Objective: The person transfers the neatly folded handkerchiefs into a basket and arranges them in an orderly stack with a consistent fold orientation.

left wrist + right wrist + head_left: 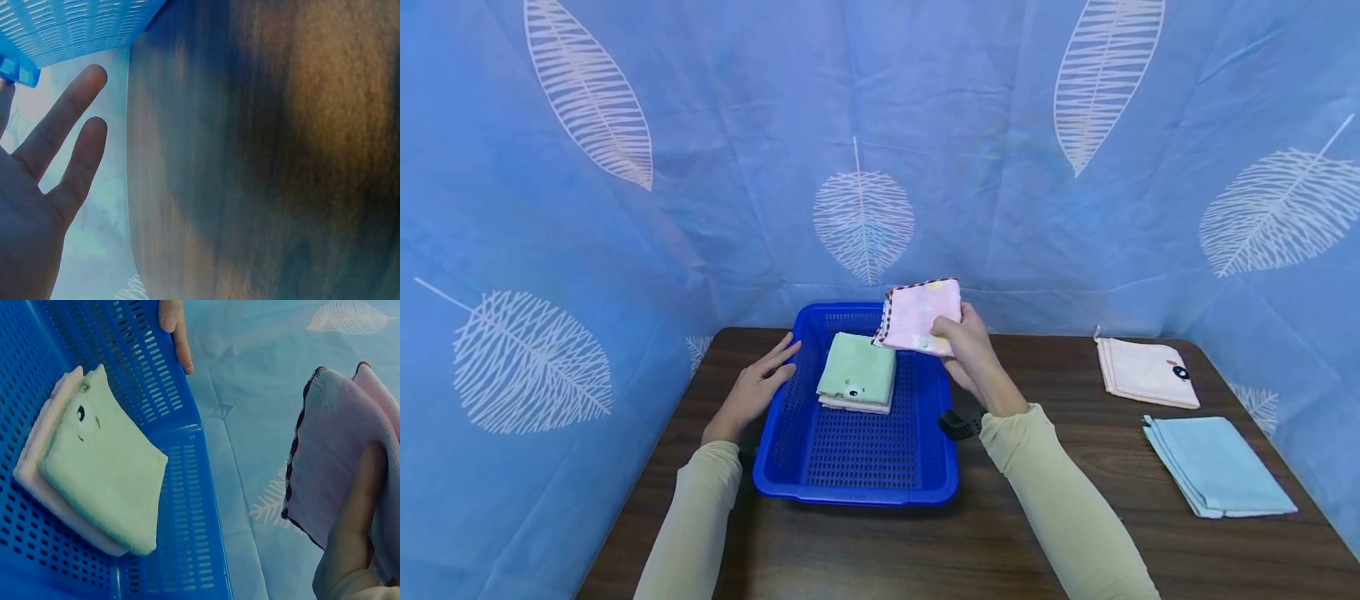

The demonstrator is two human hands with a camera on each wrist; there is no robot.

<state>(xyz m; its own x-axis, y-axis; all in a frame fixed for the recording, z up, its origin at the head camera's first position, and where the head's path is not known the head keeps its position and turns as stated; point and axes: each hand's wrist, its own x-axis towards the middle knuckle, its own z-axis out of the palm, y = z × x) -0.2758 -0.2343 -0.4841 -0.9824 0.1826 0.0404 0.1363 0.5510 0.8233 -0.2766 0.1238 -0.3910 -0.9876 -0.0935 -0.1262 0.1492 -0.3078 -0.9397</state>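
My right hand (970, 346) pinches a folded pink towel (921, 312) with a dark red and white edge, thumb on top, above the basket's right back side. In the right wrist view the same towel (340, 437) hangs from the thumb and fingers. Inside the blue plastic basket (880, 495) lies a folded green towel (857, 367) with a small face on it, stacked on a pale pink towel (857, 406). My left hand (756, 387) rests at the basket's left rim with its fingers spread; the left wrist view shows the fingers (62, 122) outstretched beside the basket wall.
On the right of the dark wooden table (1045, 533) lie a folded pale pink towel (1142, 372) with a dark motif and a folded light blue towel (1225, 467). A blue curtain (760, 208) with white leaf prints hangs close behind the table.
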